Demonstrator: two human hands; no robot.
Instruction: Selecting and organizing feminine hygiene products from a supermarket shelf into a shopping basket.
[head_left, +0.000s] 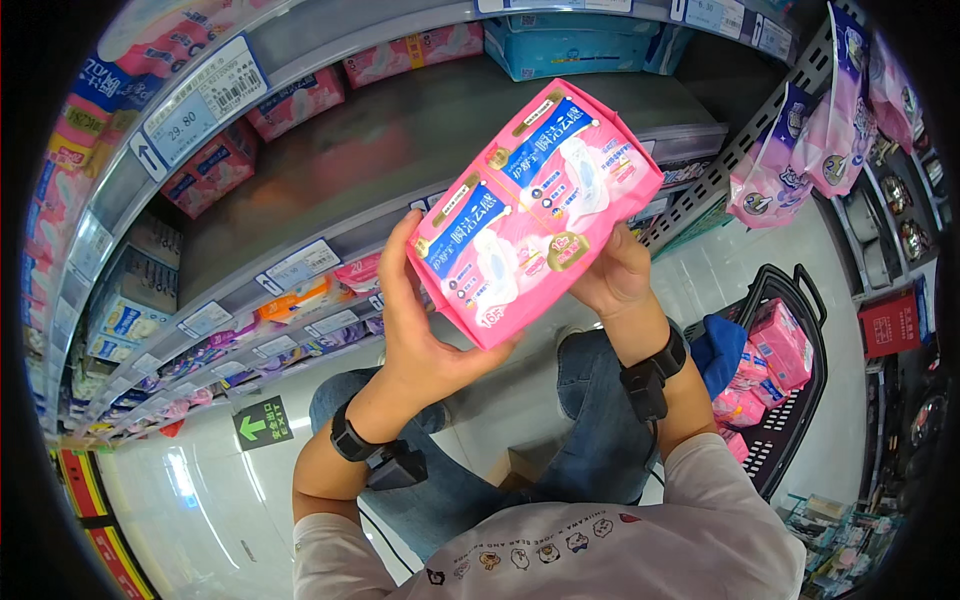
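Note:
A pink pack of sanitary pads (536, 214) is held up between my two hands, tilted, its printed face towards me. My left hand (427, 330) grips the pack's lower left end, thumb along the bottom edge and fingers up the side. My right hand (616, 274) holds its lower right side, the fingertips partly hidden behind it. Behind the pack runs a grey shelf (315, 169), with similar pink packs (296, 103) towards its back. A black strap with a small device is on each wrist.
At the right, a black shopping basket (814, 397) on the floor holds pink packs (780, 345) and a blue cloth (718, 354). Pink and purple bags (772, 176) hang at the upper right. Price-tagged shelf edges (300, 266) curve across the left. A cardboard box (516, 469) lies between my legs.

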